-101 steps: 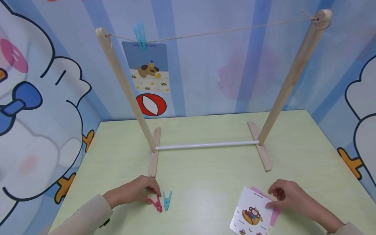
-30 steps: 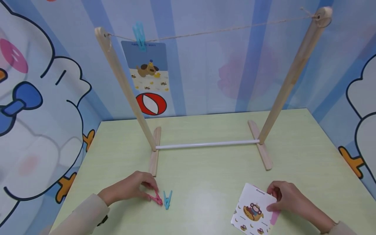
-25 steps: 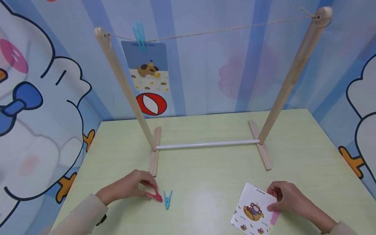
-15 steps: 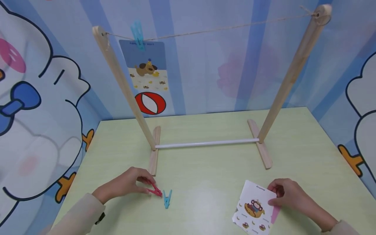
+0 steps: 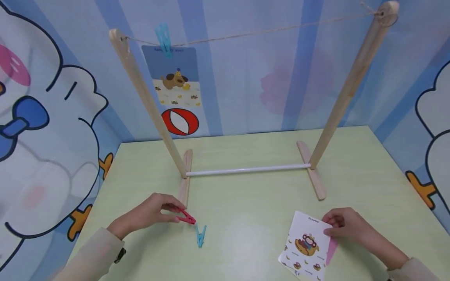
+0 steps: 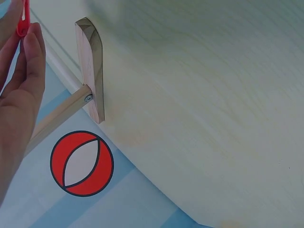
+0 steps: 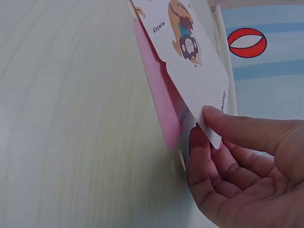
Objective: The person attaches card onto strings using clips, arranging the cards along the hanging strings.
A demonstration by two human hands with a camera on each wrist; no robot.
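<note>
My left hand point(image 5: 152, 212) pinches a red clothespin point(image 5: 188, 217) by its handle ends, raised over the table; the left wrist view catches only part of this clothespin point(image 6: 23, 23) at its upper left corner. Just below it on the table lies a light blue clothespin point(image 5: 200, 236). At the right, my right hand point(image 5: 355, 234) pinches the top right corner of a white monkey card point(image 5: 306, 246) between thumb and fingers. That corner is lifted, and in the right wrist view a pink card point(image 7: 159, 90) shows underneath it.
A wooden stand with a left post point(image 5: 147, 101), a right post point(image 5: 351, 86) and a white crossbar point(image 5: 246, 170) stands behind my hands. Along its string point(image 5: 246, 37) hangs a dog card point(image 5: 172, 78), held by a blue clothespin point(image 5: 163, 39). Printed walls enclose the table point(image 5: 242, 210).
The left hand has gripped the red clothespin and lifted it up and away from beside the blue one. The right hand has taken the monkey card's corner and raised it slightly.
</note>
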